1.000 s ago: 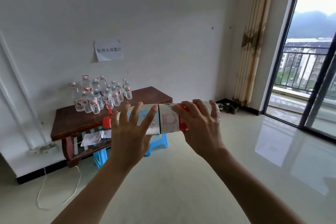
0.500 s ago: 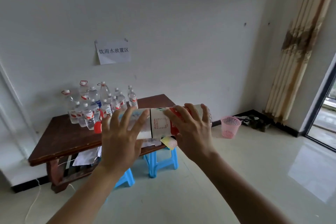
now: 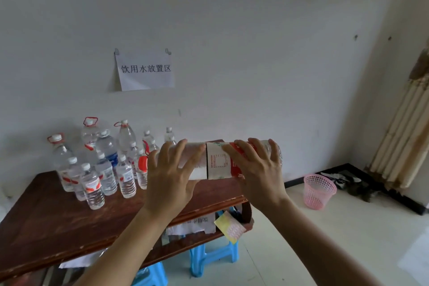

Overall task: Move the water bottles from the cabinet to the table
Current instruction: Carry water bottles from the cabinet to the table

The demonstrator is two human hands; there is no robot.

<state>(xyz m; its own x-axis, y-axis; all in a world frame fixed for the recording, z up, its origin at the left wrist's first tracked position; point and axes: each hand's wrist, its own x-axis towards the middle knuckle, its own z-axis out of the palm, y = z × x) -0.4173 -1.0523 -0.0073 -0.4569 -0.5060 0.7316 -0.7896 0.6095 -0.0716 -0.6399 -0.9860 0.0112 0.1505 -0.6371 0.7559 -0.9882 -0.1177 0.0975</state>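
Water bottle [image 3: 217, 160] sideways above the table [image 3: 58, 220] — left hand [image 3: 170, 179], right hand [image 3: 257, 176] both clasped around it.

soft daylight, seemingly from right, wide-angle edge distortion

White wall [image 3: 232, 18] with taped paper sign [image 3: 145, 69], pale tiled floor [image 3: 336, 239], 2 blue stools [image 3: 212, 255], pink basket [image 3: 319, 190], striped curtain [image 3: 404, 141].

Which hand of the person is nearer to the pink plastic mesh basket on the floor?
Right. The right hand grips the labelled end of the large clear water bottle, on the side toward the pink plastic mesh basket. The left hand holds the cap end, farther away.
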